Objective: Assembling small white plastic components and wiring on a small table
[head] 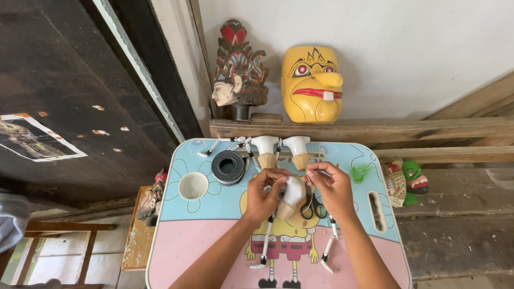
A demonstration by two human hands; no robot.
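at centre frame, left hand [262, 195] and right hand [333, 188] both closed in a pinch on a small white puppet body [293, 194] with a tan wooden base, held just above the blue and pink cartoon table [176, 246]. thin jointed white arms [266, 243] dangling from it toward the lower frame. just above the hands, two more white puppet bodies [281, 149] lying side by side. black scissors [309, 207] under the right hand. to the left, a black tape roll [228, 167] and a white cup [193, 185]. at upper centre, a yellow mask [312, 83] and a carved crowned head [237, 75] against the wall.
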